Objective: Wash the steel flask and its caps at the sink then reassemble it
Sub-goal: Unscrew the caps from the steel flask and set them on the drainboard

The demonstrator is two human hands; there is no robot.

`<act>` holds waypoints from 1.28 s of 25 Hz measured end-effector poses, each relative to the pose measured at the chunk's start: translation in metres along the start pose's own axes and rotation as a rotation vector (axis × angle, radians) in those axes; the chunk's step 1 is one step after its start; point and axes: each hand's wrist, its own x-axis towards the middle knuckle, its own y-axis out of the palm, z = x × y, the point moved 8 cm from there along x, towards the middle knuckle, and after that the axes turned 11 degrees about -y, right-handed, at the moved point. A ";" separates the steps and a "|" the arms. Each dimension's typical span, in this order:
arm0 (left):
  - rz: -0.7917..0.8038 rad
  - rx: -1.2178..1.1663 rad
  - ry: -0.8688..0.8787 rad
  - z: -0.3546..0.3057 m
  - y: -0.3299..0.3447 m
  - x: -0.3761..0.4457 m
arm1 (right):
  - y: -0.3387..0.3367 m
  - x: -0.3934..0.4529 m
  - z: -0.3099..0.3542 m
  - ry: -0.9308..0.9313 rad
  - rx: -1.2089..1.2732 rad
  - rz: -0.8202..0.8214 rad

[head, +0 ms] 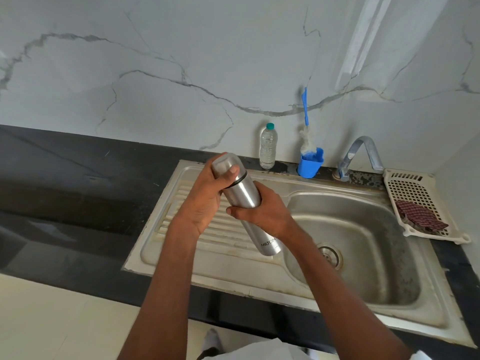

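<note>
- The steel flask (241, 201) is held above the sink's (181, 258) draining board, its long axis tilted, cap end up and away, base toward the person.
- The left hand (207, 193) wraps the outer cap (226, 165).
- The right hand (265, 211) clamps the body mid-length, just below.
- The basin and tap (361, 157) lie to the right.

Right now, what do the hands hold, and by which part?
The left hand grips the flask's cap; the right hand grips its body.
</note>
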 end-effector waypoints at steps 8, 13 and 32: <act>-0.461 0.050 0.188 0.001 -0.106 0.012 | 0.044 0.012 -0.013 0.020 -0.127 -0.008; -0.634 0.396 -0.049 0.105 -0.173 0.049 | 0.077 0.023 -0.035 0.105 -0.170 -0.061; 0.054 0.018 -0.018 0.052 -0.058 0.069 | 0.055 0.020 -0.054 0.207 0.115 0.030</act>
